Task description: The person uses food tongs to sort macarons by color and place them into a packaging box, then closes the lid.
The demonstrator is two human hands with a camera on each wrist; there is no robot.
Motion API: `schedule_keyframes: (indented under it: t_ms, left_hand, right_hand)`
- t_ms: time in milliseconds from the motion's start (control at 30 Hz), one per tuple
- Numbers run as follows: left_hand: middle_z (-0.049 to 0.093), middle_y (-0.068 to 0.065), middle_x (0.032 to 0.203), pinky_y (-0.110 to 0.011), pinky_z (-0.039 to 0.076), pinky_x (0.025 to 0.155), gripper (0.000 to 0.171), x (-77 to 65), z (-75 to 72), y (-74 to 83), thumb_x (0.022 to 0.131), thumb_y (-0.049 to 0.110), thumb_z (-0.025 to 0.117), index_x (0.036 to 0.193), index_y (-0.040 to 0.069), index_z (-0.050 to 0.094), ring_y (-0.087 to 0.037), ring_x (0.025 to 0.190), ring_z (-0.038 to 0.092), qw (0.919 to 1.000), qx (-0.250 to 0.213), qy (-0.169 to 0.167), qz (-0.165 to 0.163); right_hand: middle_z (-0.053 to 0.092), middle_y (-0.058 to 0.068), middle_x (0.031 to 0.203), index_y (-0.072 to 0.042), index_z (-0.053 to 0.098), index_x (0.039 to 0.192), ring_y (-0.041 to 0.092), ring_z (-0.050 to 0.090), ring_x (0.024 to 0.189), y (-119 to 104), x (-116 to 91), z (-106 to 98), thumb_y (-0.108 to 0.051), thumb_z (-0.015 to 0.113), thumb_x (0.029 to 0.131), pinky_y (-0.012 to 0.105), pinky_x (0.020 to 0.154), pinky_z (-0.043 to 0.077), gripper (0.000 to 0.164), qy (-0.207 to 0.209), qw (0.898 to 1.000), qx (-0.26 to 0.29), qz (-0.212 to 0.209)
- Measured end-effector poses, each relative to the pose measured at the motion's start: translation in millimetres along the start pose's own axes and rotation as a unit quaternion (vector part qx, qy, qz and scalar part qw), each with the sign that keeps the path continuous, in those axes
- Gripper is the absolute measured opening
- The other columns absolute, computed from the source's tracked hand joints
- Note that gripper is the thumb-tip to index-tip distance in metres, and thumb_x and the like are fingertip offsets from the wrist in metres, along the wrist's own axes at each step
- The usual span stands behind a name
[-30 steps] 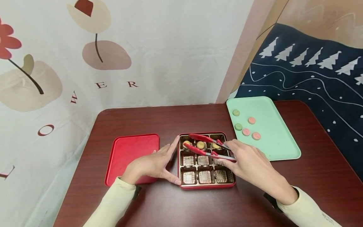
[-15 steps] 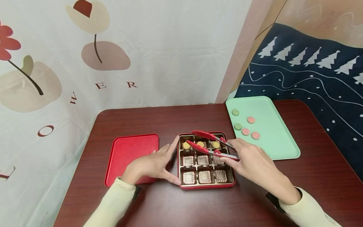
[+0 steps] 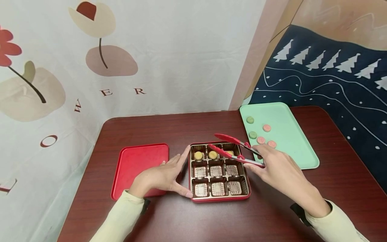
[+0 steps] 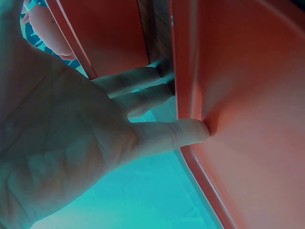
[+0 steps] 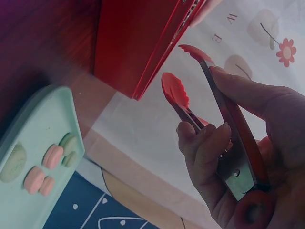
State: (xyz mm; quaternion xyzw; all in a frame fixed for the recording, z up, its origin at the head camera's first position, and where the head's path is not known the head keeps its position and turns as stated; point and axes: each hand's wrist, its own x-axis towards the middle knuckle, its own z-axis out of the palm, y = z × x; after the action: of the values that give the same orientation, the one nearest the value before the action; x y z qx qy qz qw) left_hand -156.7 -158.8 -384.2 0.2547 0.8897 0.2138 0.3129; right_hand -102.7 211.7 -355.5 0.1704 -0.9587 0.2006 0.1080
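A floral sheet hangs near navy tree-print cloth.

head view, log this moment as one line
left hand: touches red box | right hand: holds tongs, tips apart, nothing between | red box: yellow macarons, far row | green tray: green macarons, pink macarons

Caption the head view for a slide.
Left hand touching a red box with three yellow sweets in its far row, right hand holding open red-tipped tongs above.

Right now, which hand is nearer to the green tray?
Right: the right hand holds tongs beside the green tray; the left hand is farther left, touching the red box.
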Motion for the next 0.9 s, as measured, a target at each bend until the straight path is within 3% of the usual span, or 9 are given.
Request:
schedule_keyframes:
  t_ms: [67, 100, 167, 233, 300, 367, 467, 600, 900]
  left_hand:
    - [0.021, -0.021, 0.178, -0.071, 0.015, 0.126, 0.154, 0.1, -0.1, -0.1, 0.078, 0.066, 0.093, 0.174, 0.024, -0.019, -0.040, 0.165, 0.013, 1.0000, 0.001, 0.000, 0.000]
    - [0.020, -0.021, 0.178, -0.071, 0.015, 0.126, 0.154, 0.1, -0.2, -0.3, 0.078, 0.067, 0.093, 0.174, 0.025, -0.020, -0.040, 0.165, 0.013, 1.0000, 0.002, -0.001, 0.000]
    - [0.020, -0.020, 0.178, -0.071, 0.015, 0.126, 0.154, 0.1, -0.5, -0.4, 0.078, 0.068, 0.092, 0.173, 0.025, -0.020, -0.040, 0.165, 0.012, 1.0000, 0.002, -0.002, 0.001]
    - [0.019, -0.020, 0.178, -0.071, 0.015, 0.126, 0.154, 0.1, -0.8, -0.4, 0.078, 0.069, 0.092, 0.173, 0.025, -0.021, -0.040, 0.165, 0.012, 1.0000, 0.002, -0.004, 0.002]
    - [0.019, -0.020, 0.178, -0.071, 0.014, 0.126, 0.153, 0.0, -0.9, -0.4, 0.078, 0.069, 0.092, 0.173, 0.025, -0.021, -0.040, 0.165, 0.012, 1.0000, 0.003, -0.005, 0.002]
    - [0.019, -0.021, 0.178, -0.071, 0.015, 0.126, 0.153, -0.1, -1.2, -0.3, 0.079, 0.068, 0.091, 0.173, 0.025, -0.021, -0.041, 0.165, 0.012, 1.0000, 0.003, -0.006, 0.002]
    - [0.019, -0.022, 0.178, -0.071, 0.015, 0.127, 0.152, -0.3, -1.7, -0.5, 0.080, 0.068, 0.091, 0.173, 0.025, -0.021, -0.042, 0.165, 0.011, 1.0000, 0.003, -0.009, 0.003]
    - [0.018, -0.023, 0.178, -0.071, 0.015, 0.126, 0.152, -0.6, -2.3, -1.2, 0.080, 0.069, 0.090, 0.173, 0.023, -0.021, -0.042, 0.165, 0.012, 0.9999, 0.003, -0.010, 0.010]
    - [0.019, -0.020, 0.178, -0.071, 0.015, 0.127, 0.151, -0.9, -0.7, -2.6, 0.080, 0.069, 0.090, 0.173, 0.025, -0.020, -0.041, 0.165, 0.011, 1.0000, -0.002, -0.006, 0.007]
  right_hand:
    - [0.049, -0.006, 0.074, -0.005, 0.072, 0.115, 0.011, 0.043, 0.057, 2.1, -0.2, -0.5, -0.032, 0.098, 0.084, 0.034, 0.051, 0.039, 0.049, -0.003, 1.000, 0.000, 0.005]
    - [0.058, -0.003, 0.078, -0.004, 0.072, 0.117, 0.013, 0.046, 0.059, 2.9, -0.4, -0.9, -0.032, 0.098, 0.084, 0.035, 0.051, 0.040, 0.050, -0.005, 1.000, -0.001, 0.009]
    - [0.074, 0.009, 0.096, -0.003, 0.073, 0.120, 0.024, 0.065, 0.069, 4.4, -0.8, -2.1, -0.031, 0.098, 0.084, 0.041, 0.055, 0.051, 0.052, -0.008, 1.000, -0.004, 0.014]
    - [0.075, 0.021, 0.124, 0.000, 0.072, 0.126, 0.040, 0.076, 0.093, 5.6, -1.1, -3.6, -0.030, 0.098, 0.085, 0.053, 0.066, 0.061, 0.057, -0.013, 1.000, -0.006, 0.022]
    - [0.064, 0.027, 0.146, 0.002, 0.071, 0.131, 0.052, 0.070, 0.119, 6.9, -1.5, -5.0, -0.030, 0.097, 0.085, 0.065, 0.079, 0.062, 0.062, -0.016, 1.000, -0.009, 0.025]
    - [0.063, 0.028, 0.147, 0.003, 0.070, 0.135, 0.054, 0.064, 0.128, 8.5, -1.6, -5.6, -0.030, 0.097, 0.085, 0.070, 0.086, 0.059, 0.066, -0.016, 0.999, -0.011, 0.026]
    - [0.072, 0.022, 0.131, 0.002, 0.070, 0.135, 0.042, 0.074, 0.101, 12.0, -1.9, -5.2, -0.031, 0.097, 0.085, 0.058, 0.071, 0.062, 0.066, -0.003, 1.000, -0.014, 0.017]
    - [0.071, 0.009, 0.104, -0.003, 0.071, 0.133, 0.020, 0.052, 0.068, 17.0, -2.1, -5.0, -0.028, 0.099, 0.083, 0.038, 0.053, 0.043, 0.063, 0.012, 1.000, -0.014, 0.013]
    - [0.066, 0.004, 0.093, -0.003, 0.072, 0.129, 0.018, 0.049, 0.067, 22.3, -2.2, -5.2, -0.028, 0.100, 0.082, 0.035, 0.054, 0.038, 0.060, 0.003, 0.999, -0.008, 0.031]
